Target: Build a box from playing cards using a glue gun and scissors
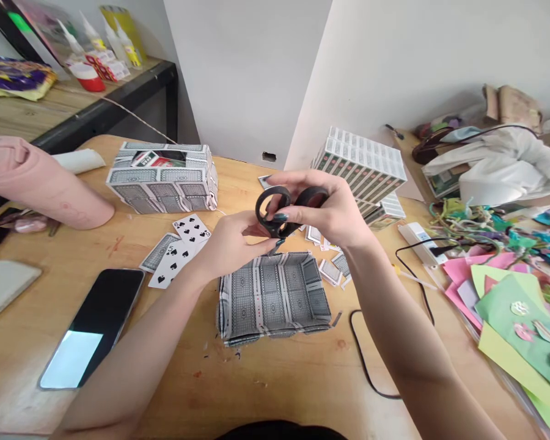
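Note:
Above the table, my right hand (332,205) grips black-handled scissors (262,211) by their finger loops. My left hand (231,241) is closed at the pivot and blades of the same scissors, thumb pressed against them; the blades are mostly hidden behind the fingers. Just below both hands sits an open box made of folded playing cards (268,299), with grey patterned backs on its walls and floor. Loose spade cards (174,260) lie left of it, beside my left wrist. More cards and scraps (332,272) are scattered on its right side.
A finished-looking card box (162,183) stands at the back left, near a pink tumbler (50,183). A phone (94,330) lies front left. Stacked card packs (360,162) rise at the back right. A black cable (357,348), power strip (421,241) and coloured paper (522,324) occupy the right.

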`<action>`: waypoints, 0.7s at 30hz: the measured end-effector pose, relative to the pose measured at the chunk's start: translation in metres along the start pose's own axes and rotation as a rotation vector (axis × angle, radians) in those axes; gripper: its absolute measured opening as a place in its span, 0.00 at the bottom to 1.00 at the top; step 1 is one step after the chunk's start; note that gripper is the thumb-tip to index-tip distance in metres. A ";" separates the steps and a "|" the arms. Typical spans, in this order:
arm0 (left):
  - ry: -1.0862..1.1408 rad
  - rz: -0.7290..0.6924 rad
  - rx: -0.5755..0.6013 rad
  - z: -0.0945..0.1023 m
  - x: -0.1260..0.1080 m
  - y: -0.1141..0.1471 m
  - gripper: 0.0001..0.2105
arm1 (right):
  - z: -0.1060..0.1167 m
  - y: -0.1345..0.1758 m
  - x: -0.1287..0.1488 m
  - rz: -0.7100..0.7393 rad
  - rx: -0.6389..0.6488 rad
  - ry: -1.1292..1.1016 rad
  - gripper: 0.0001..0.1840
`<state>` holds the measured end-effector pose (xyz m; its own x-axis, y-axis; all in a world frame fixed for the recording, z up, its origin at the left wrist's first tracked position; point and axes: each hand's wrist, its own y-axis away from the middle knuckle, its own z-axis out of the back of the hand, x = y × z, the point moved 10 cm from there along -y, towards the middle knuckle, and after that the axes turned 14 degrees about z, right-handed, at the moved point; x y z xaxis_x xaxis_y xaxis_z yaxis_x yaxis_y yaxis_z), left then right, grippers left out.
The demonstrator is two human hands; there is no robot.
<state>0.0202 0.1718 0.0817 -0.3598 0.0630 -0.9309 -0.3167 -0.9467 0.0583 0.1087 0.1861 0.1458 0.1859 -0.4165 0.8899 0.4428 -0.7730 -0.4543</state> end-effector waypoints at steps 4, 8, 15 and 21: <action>-0.379 0.086 0.201 -0.026 0.024 -0.004 0.18 | -0.003 0.000 0.002 0.061 -0.026 -0.030 0.12; -0.655 0.100 0.282 -0.044 0.044 -0.006 0.06 | 0.001 0.004 -0.003 0.051 -0.042 -0.045 0.09; -0.729 0.056 0.225 -0.047 0.041 -0.006 0.09 | 0.013 0.007 -0.012 0.038 -0.112 -0.071 0.08; -0.731 0.047 0.190 -0.048 0.048 -0.008 0.12 | 0.013 0.005 -0.025 -0.024 -0.108 -0.118 0.10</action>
<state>0.0471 0.1672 0.0190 -0.8463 0.2798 -0.4534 -0.4086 -0.8869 0.2154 0.1178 0.1986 0.1213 0.2807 -0.3434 0.8962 0.3528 -0.8315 -0.4291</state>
